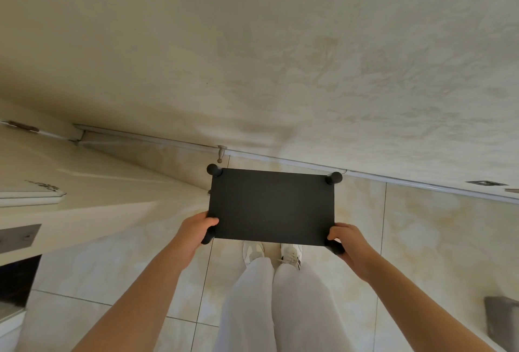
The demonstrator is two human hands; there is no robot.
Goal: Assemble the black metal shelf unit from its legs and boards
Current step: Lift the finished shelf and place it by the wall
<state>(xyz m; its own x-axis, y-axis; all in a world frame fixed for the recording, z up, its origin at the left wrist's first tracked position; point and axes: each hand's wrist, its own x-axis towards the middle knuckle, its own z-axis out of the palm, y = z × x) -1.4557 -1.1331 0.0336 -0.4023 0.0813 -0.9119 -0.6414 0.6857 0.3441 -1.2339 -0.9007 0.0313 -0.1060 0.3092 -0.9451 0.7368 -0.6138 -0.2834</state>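
Fingers of the left hand curl round the near-left leg of the black shelf unit, with the thumb over the board's corner. At the other near corner the right hand wraps its fingers round the near-right leg in the same grip. The unit sits mid-frame, seen from straight above, so I cannot tell whether its feet touch the floor.

Its left edge lies close to a cream cabinet that fills the left of the frame. Its far edge lies near the skirting, just below a small door stop. To the right of the unit the floor runs open toward the frame edge, apart from a grey object at lower right that is cut off by the frame.

Underfoot are glossy cream tiles with a marbled pattern and thin grout lines. The wall fills the upper half of the frame, pale and mottled.

On the unit, the top board is a flat, matt black rectangle with crisp edges. Rounded black caps stand at its far-left and far-right corners. Below the near edge, white shoes and white trousers show between the two bare forearms.
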